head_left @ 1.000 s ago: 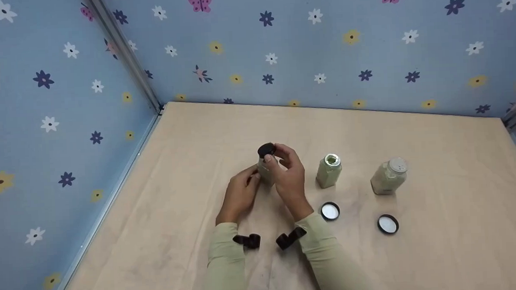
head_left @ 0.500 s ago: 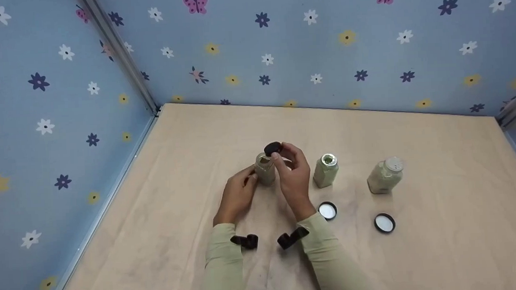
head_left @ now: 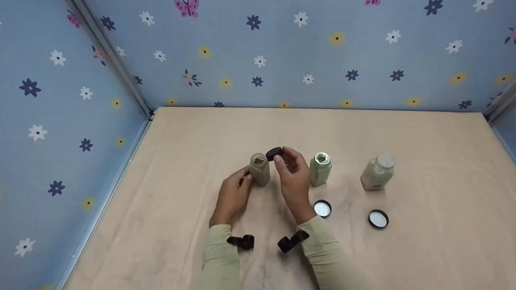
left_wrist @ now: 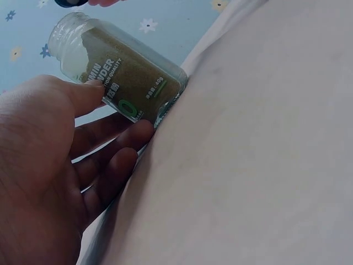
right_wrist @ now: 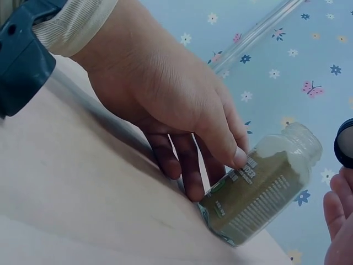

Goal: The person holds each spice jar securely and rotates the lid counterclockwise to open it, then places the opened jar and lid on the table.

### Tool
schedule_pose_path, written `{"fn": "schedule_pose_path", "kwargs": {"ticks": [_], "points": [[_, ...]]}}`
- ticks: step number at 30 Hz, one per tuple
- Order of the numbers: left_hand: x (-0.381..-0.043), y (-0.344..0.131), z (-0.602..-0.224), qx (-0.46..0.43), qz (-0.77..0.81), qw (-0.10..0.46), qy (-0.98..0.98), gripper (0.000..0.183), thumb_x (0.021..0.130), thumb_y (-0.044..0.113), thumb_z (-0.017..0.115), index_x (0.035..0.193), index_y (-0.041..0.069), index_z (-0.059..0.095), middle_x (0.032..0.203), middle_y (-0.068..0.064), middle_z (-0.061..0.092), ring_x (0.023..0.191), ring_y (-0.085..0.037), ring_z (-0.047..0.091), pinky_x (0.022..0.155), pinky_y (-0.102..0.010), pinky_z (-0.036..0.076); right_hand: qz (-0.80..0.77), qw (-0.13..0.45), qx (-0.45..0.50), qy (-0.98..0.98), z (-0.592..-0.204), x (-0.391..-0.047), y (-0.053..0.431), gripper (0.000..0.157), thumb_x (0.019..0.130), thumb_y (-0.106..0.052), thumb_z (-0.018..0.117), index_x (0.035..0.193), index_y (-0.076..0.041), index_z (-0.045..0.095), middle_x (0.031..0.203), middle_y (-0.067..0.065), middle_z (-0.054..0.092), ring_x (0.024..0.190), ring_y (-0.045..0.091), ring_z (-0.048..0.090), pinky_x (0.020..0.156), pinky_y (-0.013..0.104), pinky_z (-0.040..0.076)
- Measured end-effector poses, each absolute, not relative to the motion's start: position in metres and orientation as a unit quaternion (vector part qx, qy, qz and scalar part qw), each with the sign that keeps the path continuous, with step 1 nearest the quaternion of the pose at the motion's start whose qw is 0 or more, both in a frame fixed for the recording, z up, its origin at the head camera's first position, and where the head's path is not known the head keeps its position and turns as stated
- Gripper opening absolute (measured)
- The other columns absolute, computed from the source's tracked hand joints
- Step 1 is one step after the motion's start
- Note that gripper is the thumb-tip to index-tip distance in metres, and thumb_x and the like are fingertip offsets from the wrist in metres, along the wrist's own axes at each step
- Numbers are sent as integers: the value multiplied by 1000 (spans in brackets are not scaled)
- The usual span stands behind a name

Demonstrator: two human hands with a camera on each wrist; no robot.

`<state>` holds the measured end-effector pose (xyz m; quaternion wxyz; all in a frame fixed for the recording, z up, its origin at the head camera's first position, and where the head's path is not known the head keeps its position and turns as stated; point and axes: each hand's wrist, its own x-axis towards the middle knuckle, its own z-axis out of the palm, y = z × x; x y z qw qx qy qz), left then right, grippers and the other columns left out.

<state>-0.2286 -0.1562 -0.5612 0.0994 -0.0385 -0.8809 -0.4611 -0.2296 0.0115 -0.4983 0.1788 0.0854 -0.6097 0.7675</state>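
My left hand grips the side of an upright glass spice jar, which stands on the table with its mouth uncovered. Brown powder fills most of the jar, whose label partly reads "POWDER" in the left wrist view, where the thumb lies against the glass. Between thumb and fingers my right hand pinches a black screw lid, tilted on edge just right of the jar's mouth and apart from it. The lid's pale inside shows in the right wrist view, at the right edge.
Right of my hands stands a jar with a torn foil rim. Farther right is a jar with a white perforated top. Two black lids, a nearer one and another, lie white side up. Flowered walls bound the table.
The black lid has come up off the left jar's mouth and moved right in my right hand, baring the opening. My left hand keeps its grip on the jar.
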Motion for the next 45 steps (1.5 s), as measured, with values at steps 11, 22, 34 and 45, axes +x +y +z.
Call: {"fn": "schedule_pose_path", "kwargs": {"ticks": [11,22,34,45], "points": [[-231,-156,-561,-33,-462,90,-882,32,97,28,49,128,23,57,122,8,58,114,-7,51,97,-32,39,789,168,78,-586,-500,-219,21,37,86,1,62,119,13,50,108,24,56,91,29,62,76,34,52],[-231,-154,-560,-26,-460,83,-884,35,97,31,48,130,22,55,123,7,57,112,-5,51,95,-31,41,788,152,85,-590,-503,-212,29,36,87,0,62,118,13,48,109,21,53,94,33,60,78,37,51],[-230,-155,-562,-41,-464,85,-881,36,97,31,47,131,20,54,124,5,57,114,-8,51,96,-32,40,795,149,91,-581,-507,-206,29,34,86,5,60,116,15,45,107,23,51,91,28,60,76,32,51],[-231,-155,-560,-37,-466,91,-879,34,97,27,49,129,20,56,122,5,58,112,-8,52,96,-31,40,776,137,76,-611,-509,-205,27,35,86,2,61,116,13,47,106,21,52,95,36,57,76,32,51]]}}
